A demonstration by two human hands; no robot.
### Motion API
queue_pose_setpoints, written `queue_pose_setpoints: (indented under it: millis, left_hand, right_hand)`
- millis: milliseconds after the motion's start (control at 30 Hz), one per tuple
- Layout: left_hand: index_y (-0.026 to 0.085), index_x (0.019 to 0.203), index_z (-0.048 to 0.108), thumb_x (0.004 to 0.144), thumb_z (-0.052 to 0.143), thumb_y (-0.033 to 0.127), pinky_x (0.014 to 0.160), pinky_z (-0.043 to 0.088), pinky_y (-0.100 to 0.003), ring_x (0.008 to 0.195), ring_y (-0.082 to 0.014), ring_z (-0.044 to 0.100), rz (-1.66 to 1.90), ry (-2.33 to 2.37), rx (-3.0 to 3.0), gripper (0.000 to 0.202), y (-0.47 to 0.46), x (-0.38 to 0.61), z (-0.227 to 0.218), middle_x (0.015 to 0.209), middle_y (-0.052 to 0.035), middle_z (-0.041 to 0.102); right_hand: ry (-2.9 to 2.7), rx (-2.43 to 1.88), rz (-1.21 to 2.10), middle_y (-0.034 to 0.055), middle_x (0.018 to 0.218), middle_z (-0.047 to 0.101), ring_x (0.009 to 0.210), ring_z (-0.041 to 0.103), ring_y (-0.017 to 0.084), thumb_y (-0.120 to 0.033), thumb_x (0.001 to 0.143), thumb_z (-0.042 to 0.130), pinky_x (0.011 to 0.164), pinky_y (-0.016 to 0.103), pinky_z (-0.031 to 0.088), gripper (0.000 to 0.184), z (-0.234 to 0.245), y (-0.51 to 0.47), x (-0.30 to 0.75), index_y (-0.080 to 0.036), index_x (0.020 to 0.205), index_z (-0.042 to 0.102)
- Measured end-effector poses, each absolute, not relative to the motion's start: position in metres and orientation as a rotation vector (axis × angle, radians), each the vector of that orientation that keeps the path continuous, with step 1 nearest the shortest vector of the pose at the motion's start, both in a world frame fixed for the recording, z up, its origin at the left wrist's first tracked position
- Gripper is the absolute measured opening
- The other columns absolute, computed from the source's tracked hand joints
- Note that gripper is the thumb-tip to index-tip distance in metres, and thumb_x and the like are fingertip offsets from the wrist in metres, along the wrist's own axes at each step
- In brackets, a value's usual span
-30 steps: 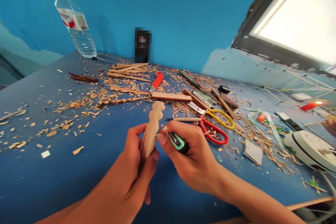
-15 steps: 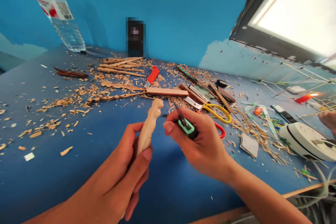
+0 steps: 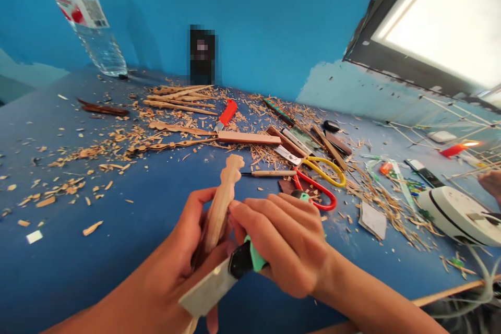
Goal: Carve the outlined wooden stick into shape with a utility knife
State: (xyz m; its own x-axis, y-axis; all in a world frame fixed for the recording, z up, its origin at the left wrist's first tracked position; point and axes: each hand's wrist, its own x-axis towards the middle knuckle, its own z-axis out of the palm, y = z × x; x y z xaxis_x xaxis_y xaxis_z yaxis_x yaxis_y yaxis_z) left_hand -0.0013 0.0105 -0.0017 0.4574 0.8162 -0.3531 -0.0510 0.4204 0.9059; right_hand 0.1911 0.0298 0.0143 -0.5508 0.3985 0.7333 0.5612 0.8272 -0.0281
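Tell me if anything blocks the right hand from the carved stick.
Nothing visible: the right hand is right beside the carved stick. The green-handled tool it holds passes lower, its flat grey end in front of the left hand.

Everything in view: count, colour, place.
Table: 1, blue, beneath
Wall: 1, blue, behind
Bottle: 1, clear, left
Sticks: several, tan, back
Shavings: many, tan, scattered
Cutter: 1, red, back
Scissors: 1, red-yellow, right
Pointed tool: 1, tan, centre
Candle: 1, red, right
Device: 1, white, right
Panel: 1, white, right
Clutter: uncounted, mixed, right
Other person's hand: 1, right
Carved wood: 1, tan, front
Knife: 1, green-black, front
Left grip: 1, bare, holding wood
Right grip: 1, bare, holding knife
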Motion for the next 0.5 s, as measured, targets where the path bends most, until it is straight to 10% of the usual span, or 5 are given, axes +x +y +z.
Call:
queue_pose_setpoints:
  millis: [233,400,500]
  left_hand:
    - [0.038,0.146,0.033,0.093,0.066,0.057,0.037,0.054,-0.023,0.047,-0.0152,0.061,0.563,1.004,0.946,0.066,0.023,-0.010,-0.031,0.071,0.0085,0.053]
    - [0.033,0.138,0.050,0.086,0.074,0.046,0.080,0.061,-0.033,0.095,-0.0247,0.069,0.610,1.019,1.387,0.058,0.022,-0.013,-0.015,0.104,-0.0019,0.070]
    - [0.034,0.137,0.053,0.092,0.062,0.054,0.083,0.056,-0.035,0.091,-0.0238,0.066,0.583,1.130,1.425,0.050,0.018,-0.007,0.001,0.104,-0.0005,0.070]
  right_hand:
    - [-2.384,-0.772,-0.213,0.0054,0.068,0.067,0.054,0.054,0.015,-0.010,0.099,0.045,0.049,0.034,0.038,0.032,0.022,0.025,0.193,-0.014,0.079,0.070]
    - [-2.339,-0.843,0.094,-0.0003,0.067,0.063,0.056,0.051,0.012,-0.011,0.095,0.051,0.052,0.031,0.039,0.021,0.017,0.028,0.200,-0.018,0.081,0.064]
    - [-2.282,-0.907,0.259,-0.0033,0.068,0.063,0.056,0.052,0.009,-0.016,0.091,0.059,0.052,0.027,0.037,0.010,0.013,0.030,0.203,-0.019,0.081,0.062]
